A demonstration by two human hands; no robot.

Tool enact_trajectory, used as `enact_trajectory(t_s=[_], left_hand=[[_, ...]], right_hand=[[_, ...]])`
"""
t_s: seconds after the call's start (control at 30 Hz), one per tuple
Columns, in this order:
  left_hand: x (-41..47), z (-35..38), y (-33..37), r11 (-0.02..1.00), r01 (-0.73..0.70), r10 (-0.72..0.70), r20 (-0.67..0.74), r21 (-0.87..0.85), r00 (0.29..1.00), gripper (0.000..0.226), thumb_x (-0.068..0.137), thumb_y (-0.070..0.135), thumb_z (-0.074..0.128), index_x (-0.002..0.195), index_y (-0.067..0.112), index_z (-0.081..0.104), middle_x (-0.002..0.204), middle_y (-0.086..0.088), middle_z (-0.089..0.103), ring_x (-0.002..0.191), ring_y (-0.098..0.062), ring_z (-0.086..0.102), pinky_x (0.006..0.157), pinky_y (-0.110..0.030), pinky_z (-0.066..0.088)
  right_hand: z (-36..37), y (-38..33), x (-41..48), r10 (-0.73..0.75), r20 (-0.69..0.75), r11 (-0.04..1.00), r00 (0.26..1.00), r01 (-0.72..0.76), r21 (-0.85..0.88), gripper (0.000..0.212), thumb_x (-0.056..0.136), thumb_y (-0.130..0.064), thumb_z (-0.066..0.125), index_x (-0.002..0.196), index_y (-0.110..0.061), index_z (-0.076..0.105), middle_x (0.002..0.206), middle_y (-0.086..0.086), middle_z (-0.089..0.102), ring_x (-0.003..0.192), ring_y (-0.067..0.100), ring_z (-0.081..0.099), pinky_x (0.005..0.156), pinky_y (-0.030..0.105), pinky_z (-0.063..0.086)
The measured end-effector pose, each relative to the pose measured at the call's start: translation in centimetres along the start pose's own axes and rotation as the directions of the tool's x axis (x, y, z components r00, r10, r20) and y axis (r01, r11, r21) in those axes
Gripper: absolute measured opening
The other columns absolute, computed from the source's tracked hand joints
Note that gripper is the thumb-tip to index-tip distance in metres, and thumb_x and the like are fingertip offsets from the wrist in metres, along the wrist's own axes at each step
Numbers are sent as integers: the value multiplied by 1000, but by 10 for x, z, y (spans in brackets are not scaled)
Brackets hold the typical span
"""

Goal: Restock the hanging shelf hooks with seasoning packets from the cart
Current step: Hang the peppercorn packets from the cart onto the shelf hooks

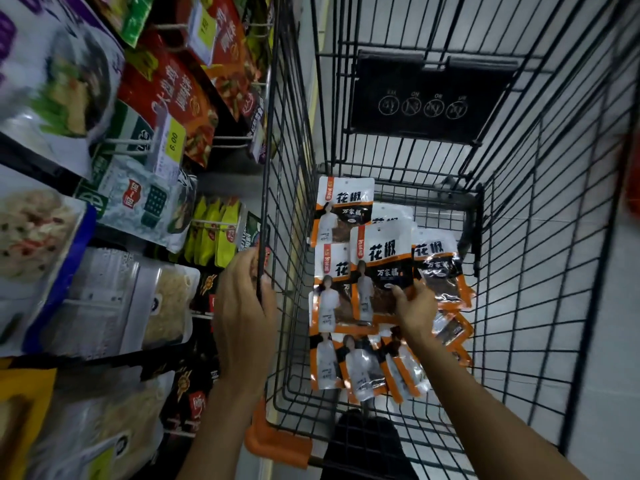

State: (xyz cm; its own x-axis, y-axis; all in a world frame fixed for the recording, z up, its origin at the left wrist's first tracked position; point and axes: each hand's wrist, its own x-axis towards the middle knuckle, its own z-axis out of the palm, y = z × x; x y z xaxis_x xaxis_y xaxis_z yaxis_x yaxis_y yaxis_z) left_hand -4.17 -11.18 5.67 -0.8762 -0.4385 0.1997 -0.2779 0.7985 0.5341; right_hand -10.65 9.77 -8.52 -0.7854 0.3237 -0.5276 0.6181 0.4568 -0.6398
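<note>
Several white-and-orange seasoning packets (346,216) lie on the floor of the black wire cart (540,237). My right hand (414,306) reaches down into the cart and pinches the lower edge of one seasoning packet (381,265) that stands tilted up above the pile. My left hand (242,306) grips the cart's left top rim (264,188), fingers wrapped over the wire. On the left, shelf hooks (211,226) carry hanging packets.
Hanging goods fill the shelf on the left: red sauce packets (166,98), yellow packets (214,233), noodle bags (138,306), and a yellow price tag (172,142). An orange cart handle corner (277,441) is near me. A black plastic flap (426,95) hangs at the cart's far end.
</note>
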Motion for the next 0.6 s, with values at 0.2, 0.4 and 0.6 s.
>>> enact_trajectory(t_s=[0.2,0.4,0.6], left_hand=[[5,27,54,930,247,-171,272,-273,947,50,88,21,66,133,9,47,120,-1,55,110,-14,51,90,-4,36],[4,77,42,566,740,-352,705,-363,616,54,75,19,79,119,-7,59,111,-19,67,107,-31,64,77,-22,55],[6,114,21,419,856,-431,764,-302,480,56,63,28,85,106,8,56,98,1,65,83,2,68,67,-20,57]], right_hand=[[-75,-28,-42,-87,279,901,956,-44,432,10,91,-14,60,99,-7,62,87,12,71,87,28,70,67,33,59],[-83,-44,-48,-40,581,855,813,-273,441,17,89,-11,61,104,-3,60,87,9,67,74,18,69,60,25,56],[-64,-30,-2,-92,495,920,864,-116,373,25,94,-25,58,107,-4,63,99,9,68,90,22,67,74,27,55]])
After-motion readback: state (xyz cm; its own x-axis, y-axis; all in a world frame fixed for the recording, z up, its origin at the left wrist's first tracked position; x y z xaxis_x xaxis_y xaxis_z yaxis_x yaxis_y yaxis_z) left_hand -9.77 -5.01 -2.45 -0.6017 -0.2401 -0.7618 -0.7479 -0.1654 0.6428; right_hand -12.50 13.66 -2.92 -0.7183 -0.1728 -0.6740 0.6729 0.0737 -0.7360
